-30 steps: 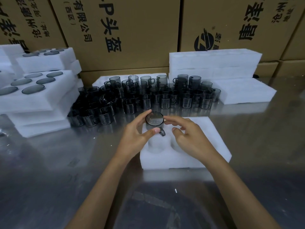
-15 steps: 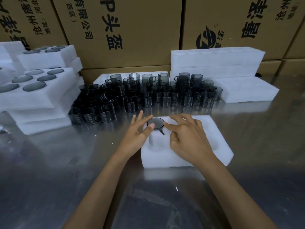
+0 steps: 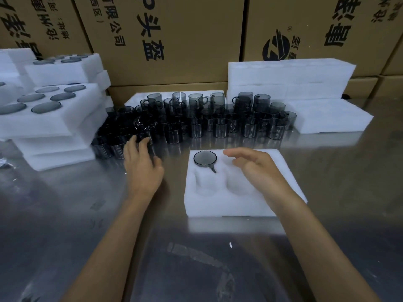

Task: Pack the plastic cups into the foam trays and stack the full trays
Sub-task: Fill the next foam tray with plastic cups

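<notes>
One grey cup (image 3: 205, 158) sits sunk in the far-left hole of the foam tray (image 3: 244, 205) on the metal table (image 3: 65, 225). The right hand (image 3: 259, 168) hovers over the tray, fingers loose, holding nothing. The left hand (image 3: 142, 168), fingers spread and empty, reaches to the crowd of cups (image 3: 196, 120) behind.

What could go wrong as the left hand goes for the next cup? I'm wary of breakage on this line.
The left hand reaches into tightly packed loose cups; its fingers could topple neighbours. Cups stand stacked at the back, so a knock may spread. The right hand hovers over the foam tray, not holding it, so it may slide on the metal table.
</notes>
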A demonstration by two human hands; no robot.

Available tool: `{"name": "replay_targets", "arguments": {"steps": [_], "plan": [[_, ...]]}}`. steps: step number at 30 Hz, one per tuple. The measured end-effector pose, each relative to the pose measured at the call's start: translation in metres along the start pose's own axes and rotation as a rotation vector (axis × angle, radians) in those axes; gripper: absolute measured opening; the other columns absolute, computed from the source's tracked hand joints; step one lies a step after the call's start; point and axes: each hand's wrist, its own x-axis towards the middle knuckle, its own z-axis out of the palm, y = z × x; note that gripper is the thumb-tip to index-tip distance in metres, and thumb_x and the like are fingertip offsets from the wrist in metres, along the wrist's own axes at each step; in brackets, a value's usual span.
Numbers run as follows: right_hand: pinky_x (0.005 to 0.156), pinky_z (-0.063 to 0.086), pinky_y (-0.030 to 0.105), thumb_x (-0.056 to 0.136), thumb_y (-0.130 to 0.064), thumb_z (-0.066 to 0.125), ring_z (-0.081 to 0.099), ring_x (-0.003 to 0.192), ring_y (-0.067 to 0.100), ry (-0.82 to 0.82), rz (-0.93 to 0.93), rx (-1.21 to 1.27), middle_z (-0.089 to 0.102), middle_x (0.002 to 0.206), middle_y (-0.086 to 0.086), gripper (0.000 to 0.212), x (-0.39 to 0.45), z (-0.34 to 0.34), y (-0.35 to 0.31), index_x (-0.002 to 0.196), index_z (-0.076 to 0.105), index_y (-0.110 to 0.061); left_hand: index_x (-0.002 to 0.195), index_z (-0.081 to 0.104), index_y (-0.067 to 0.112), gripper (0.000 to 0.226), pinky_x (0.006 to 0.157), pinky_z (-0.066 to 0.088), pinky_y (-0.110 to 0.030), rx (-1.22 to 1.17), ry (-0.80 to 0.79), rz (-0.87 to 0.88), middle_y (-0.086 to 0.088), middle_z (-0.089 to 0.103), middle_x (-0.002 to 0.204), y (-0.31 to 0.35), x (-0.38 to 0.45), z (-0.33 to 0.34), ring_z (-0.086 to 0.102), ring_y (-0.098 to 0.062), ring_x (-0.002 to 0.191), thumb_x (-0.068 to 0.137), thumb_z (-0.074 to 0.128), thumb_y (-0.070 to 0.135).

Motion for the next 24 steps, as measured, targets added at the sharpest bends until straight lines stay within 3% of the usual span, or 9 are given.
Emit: {"name": "replay_targets", "arguments": {"steps": [3, 7, 13, 17, 19, 21, 24], "plan": [[0.075, 0.036, 0.01, 0.095, -0.01, 0.053, 0.059, 0.093, -0.016, 0.028, 0.025, 0.164, 0.073, 0.103, -0.021, 0.033, 0.001, -0.004, -0.004, 0.098, 0.076, -0.033, 0.151, 0.028, 0.003, 0.068, 0.121, 0.01, -0.047, 0.191, -0.082, 0.029, -0.02, 0.009, 0.162, -0.01, 0.005, 0.009, 0.001, -0.038, 0.151, 0.091, 0.057, 0.015], [0.083, 0.035, 0.014, 0.092, -0.008, 0.055, 0.061, 0.106, -0.004, 0.061, 0.024, 0.263, 0.075, 0.1, -0.015, 0.028, 0.001, -0.008, -0.006, 0.099, 0.076, -0.026, 0.154, 0.017, 0.0, 0.073, 0.123, 0.006, -0.044, 0.283, -0.162, 0.012, -0.021, 0.004, 0.163, -0.011, 0.01, 0.013, -0.004, -0.036, 0.151, 0.095, 0.053, 0.022], [0.082, 0.036, 0.015, 0.092, -0.008, 0.054, 0.062, 0.102, -0.004, 0.093, 0.021, 0.271, 0.076, 0.099, -0.014, 0.028, 0.001, -0.007, -0.005, 0.097, 0.076, -0.024, 0.136, 0.046, 0.002, 0.049, 0.116, 0.024, -0.05, 0.213, -0.053, 0.065, -0.017, 0.037, 0.15, -0.005, 0.006, 0.009, 0.021, -0.034, 0.146, 0.088, 0.056, 0.009], [0.082, 0.036, 0.016, 0.092, -0.009, 0.054, 0.062, 0.107, 0.001, 0.099, 0.019, 0.266, 0.076, 0.098, -0.014, 0.028, 0.002, -0.006, -0.004, 0.095, 0.076, -0.025, 0.111, 0.053, 0.005, 0.032, 0.11, 0.031, -0.047, 0.02, 0.014, 0.038, -0.019, 0.036, 0.144, -0.004, 0.004, 0.007, 0.029, -0.034, 0.139, 0.081, 0.064, 0.005], [0.082, 0.036, 0.016, 0.091, -0.009, 0.054, 0.061, 0.107, 0.001, 0.102, 0.022, 0.262, 0.076, 0.098, -0.014, 0.028, 0.002, -0.006, -0.004, 0.094, 0.077, -0.025, 0.115, 0.049, 0.008, 0.04, 0.104, 0.036, -0.04, -0.095, 0.023, -0.034, -0.017, 0.037, 0.14, -0.007, 0.004, 0.007, 0.037, -0.034, 0.13, 0.079, 0.068, 0.007], [0.082, 0.036, 0.015, 0.091, -0.008, 0.054, 0.062, 0.106, 0.0, 0.104, 0.019, 0.26, 0.076, 0.098, -0.014, 0.028, 0.002, -0.006, -0.003, 0.093, 0.077, -0.025, 0.131, 0.043, 0.011, 0.061, 0.103, 0.035, -0.038, -0.165, 0.01, -0.124, -0.014, 0.043, 0.133, -0.01, 0.007, 0.005, 0.039, -0.032, 0.126, 0.078, 0.073, 0.013], [0.081, 0.036, 0.015, 0.09, -0.008, 0.055, 0.062, 0.104, -0.002, 0.102, 0.017, 0.262, 0.075, 0.099, -0.014, 0.028, 0.003, -0.006, -0.003, 0.093, 0.077, -0.025, 0.148, 0.031, 0.012, 0.087, 0.104, 0.035, -0.038, -0.242, -0.017, -0.212, -0.005, 0.055, 0.104, -0.015, 0.011, 0.005, 0.041, -0.025, 0.116, 0.077, 0.08, 0.019]]}}
